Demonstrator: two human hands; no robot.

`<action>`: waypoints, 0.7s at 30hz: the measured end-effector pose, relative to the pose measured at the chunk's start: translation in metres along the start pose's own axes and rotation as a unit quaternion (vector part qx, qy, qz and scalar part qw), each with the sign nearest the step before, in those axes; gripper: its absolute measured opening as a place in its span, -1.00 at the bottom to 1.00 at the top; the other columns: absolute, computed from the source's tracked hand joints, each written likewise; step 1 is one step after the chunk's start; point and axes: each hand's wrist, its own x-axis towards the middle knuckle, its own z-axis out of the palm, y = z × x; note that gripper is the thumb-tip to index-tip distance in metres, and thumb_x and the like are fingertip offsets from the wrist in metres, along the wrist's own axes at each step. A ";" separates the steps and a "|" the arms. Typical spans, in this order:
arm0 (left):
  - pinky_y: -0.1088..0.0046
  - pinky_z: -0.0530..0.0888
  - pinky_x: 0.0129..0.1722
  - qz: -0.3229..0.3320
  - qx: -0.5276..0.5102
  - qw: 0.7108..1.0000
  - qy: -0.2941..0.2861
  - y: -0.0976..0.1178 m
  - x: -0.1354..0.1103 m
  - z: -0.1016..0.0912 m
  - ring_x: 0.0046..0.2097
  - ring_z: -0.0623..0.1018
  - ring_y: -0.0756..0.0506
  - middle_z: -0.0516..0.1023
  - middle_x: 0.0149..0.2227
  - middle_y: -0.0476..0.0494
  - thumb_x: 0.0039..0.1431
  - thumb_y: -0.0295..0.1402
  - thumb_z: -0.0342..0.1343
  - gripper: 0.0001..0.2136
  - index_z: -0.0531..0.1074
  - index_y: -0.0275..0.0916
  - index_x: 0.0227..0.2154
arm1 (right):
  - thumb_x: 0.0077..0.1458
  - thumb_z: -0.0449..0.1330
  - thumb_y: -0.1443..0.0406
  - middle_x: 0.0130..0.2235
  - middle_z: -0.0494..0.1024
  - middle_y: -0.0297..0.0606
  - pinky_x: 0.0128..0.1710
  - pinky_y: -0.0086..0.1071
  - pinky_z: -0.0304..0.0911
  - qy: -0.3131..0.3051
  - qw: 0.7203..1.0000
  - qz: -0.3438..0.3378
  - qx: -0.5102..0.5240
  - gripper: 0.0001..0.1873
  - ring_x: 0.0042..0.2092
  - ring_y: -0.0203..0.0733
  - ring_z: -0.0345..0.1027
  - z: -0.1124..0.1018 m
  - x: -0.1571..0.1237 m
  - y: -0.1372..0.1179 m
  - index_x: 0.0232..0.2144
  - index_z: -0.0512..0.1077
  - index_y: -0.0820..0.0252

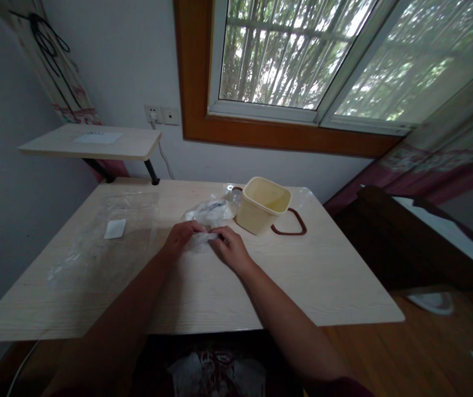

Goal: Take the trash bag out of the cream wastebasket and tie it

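Observation:
Both hands meet over the middle of the table, pinching a crumpled clear plastic bag (pixel 208 212) between them. My left hand (pixel 181 238) grips its near edge from the left, fingers closed. From the right, my right hand (pixel 232 247) holds the same edge with closed fingers. Part of the bag spreads beyond the hands, and whatever it contains cannot be made out. Just right of the bag stands a cream plastic bin (pixel 256 215), upright with its open top showing. A brown curved handle (pixel 303 225) lies on the table at the bin's right side.
A large flat clear plastic bag (pixel 132 242) with a white label (pixel 115 229) covers the table's left part. A raised shelf (pixel 91 140) on black legs stands at the back left. The wooden table (pixel 327 286) ends at a rounded right corner; a window is behind.

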 end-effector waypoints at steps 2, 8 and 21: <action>0.25 0.52 -0.15 0.018 -0.033 0.998 0.045 -0.006 0.003 0.000 -0.20 0.58 -0.16 0.59 -0.29 -0.24 0.37 0.08 -0.20 -0.43 0.58 -0.25 -0.29 | 0.18 0.24 0.21 -0.19 0.59 -0.22 -0.03 -0.17 0.26 0.027 0.997 0.042 0.063 -0.86 -0.12 -0.05 0.40 0.002 0.000 0.001 -0.21 0.58 0.02; 0.05 0.36 0.21 0.098 0.136 0.985 0.028 -0.006 0.008 -0.003 0.15 0.47 -0.22 0.55 0.04 -0.25 0.37 -0.20 -0.04 -0.70 0.51 -0.18 -0.05 | 0.08 0.36 0.02 -0.26 0.63 -0.25 -0.28 -0.33 0.32 0.050 0.924 0.132 0.356 -0.70 -0.35 -0.22 0.39 0.008 0.004 -0.003 -0.29 0.54 0.09; -0.11 0.07 0.40 0.149 0.474 0.863 -0.091 -0.006 0.012 0.020 0.01 0.50 -0.16 0.59 -0.19 -0.14 0.31 -0.25 0.10 -0.83 0.50 -0.21 -0.19 | 0.01 0.45 0.14 -0.39 0.56 -0.33 -0.58 -0.56 0.16 0.110 0.836 0.171 0.510 -0.72 -0.52 -0.44 0.19 -0.003 0.009 -0.013 -0.36 0.52 0.19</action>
